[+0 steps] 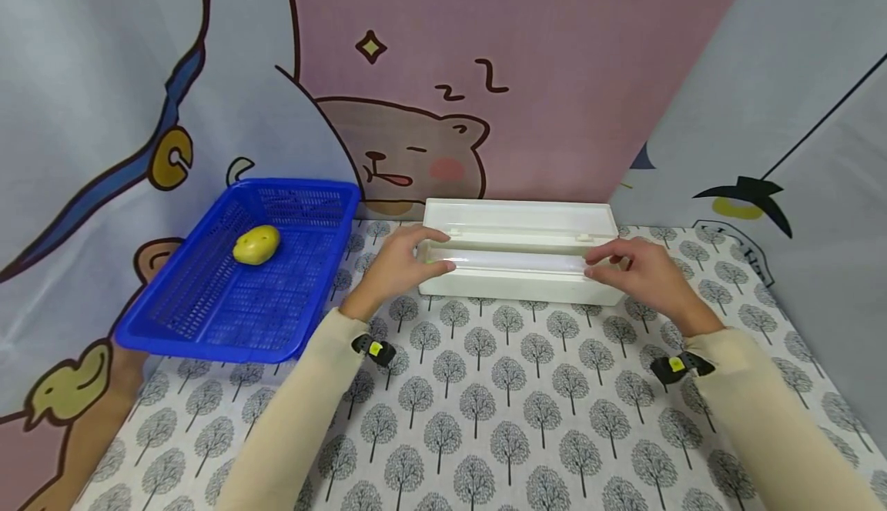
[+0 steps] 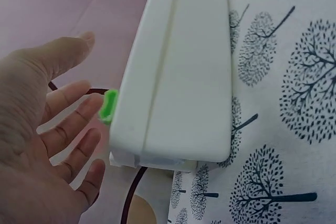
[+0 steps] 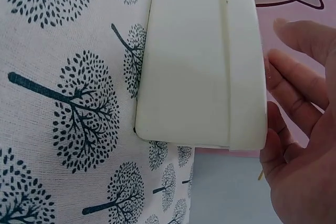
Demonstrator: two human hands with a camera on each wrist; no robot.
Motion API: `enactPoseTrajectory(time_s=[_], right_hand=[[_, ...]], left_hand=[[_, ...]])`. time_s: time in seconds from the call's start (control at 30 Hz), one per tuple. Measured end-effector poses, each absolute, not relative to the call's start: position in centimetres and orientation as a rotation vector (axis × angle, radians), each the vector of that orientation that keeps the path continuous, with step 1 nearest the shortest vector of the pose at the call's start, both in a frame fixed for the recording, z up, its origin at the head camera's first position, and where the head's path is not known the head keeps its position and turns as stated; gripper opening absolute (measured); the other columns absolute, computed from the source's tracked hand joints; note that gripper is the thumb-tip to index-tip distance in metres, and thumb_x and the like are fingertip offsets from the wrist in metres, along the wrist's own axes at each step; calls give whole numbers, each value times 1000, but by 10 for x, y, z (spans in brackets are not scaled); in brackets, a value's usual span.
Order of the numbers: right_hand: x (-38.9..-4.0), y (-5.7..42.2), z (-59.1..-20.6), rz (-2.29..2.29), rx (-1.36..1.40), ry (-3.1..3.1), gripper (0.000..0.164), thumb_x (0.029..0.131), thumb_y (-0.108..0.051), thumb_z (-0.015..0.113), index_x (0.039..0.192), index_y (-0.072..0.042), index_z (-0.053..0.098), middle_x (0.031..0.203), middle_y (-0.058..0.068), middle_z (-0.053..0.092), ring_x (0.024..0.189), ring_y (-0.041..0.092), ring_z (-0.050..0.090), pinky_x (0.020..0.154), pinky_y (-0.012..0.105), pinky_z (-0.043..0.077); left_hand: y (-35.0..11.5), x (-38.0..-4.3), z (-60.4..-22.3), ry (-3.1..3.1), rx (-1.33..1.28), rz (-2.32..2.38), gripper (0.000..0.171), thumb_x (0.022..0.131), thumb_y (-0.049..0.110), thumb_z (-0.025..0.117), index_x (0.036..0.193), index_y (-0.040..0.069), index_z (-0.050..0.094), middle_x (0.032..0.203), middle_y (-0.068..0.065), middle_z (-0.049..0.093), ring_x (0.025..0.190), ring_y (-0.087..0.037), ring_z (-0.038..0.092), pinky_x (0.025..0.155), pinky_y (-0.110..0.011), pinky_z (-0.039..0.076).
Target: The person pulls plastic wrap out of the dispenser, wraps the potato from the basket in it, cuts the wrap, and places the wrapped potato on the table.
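Observation:
A long white box [image 1: 520, 286] stands near the back of the table with its lid [image 1: 520, 211] raised. Inside lies a pale, shiny roll [image 1: 516, 262] that looks like cling film. My left hand [image 1: 405, 261] is at the box's left end, thumb and forefinger spread apart; a small green piece [image 2: 108, 106] pokes above the edge beside those fingers. At the other end is my right hand [image 1: 640, 272], its thumb and forefinger over the rim beside the roll's end. In the right wrist view, these fingers [image 3: 299, 82] are loosely bent against the box's side, thumb held away.
On the left stands a blue plastic basket [image 1: 305, 318] holding a yellow fruit [image 1: 257, 245], perhaps a mango. A tree-patterned cloth [image 1: 478, 434] covers the table. Directly behind the box hangs a cartoon-print curtain [image 1: 554, 95].

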State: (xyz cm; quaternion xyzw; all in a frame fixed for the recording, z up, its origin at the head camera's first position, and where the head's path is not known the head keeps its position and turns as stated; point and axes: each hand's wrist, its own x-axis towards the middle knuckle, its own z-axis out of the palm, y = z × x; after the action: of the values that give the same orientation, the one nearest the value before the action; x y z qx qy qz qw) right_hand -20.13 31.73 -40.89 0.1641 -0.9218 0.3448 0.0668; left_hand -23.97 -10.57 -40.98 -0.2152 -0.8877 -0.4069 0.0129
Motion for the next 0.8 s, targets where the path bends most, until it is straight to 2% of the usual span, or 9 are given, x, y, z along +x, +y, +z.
enactPoseTrajectory(time_s=[0.23,0.33,0.57,0.8], right_hand=[[-208,317,-411,985,553,-2771,14,99,-19,85,112,-13,86,117,9,77,93,23,58,77,40,47],[-211,316,-412,964,581,-2768,11,99,-18,85,109,-13,87,113,4,79,91,20,58,80,40,45],[-215,313,-415,929,655,-2745,7,99,-17,85,105,-15,88,103,-4,78,83,16,57,75,37,44],[-216,312,-417,880,698,-2717,4,97,-14,86,101,-16,88,98,-6,78,79,13,57,71,35,46]], left_hand=[[-101,-245,-412,-2782,-767,-1143,47,95,34,88,132,8,77,144,-9,69,143,-32,53,124,-60,33],[-101,-247,-412,-2786,-793,-1107,45,95,34,88,131,8,77,143,-9,70,141,-33,55,124,-60,33],[-99,-249,-415,-2787,-811,-1079,40,96,34,87,127,10,79,142,-10,71,139,-33,57,125,-60,33],[-96,-250,-417,-2795,-801,-1111,38,97,33,86,126,10,79,145,-10,69,142,-36,52,122,-63,33]])
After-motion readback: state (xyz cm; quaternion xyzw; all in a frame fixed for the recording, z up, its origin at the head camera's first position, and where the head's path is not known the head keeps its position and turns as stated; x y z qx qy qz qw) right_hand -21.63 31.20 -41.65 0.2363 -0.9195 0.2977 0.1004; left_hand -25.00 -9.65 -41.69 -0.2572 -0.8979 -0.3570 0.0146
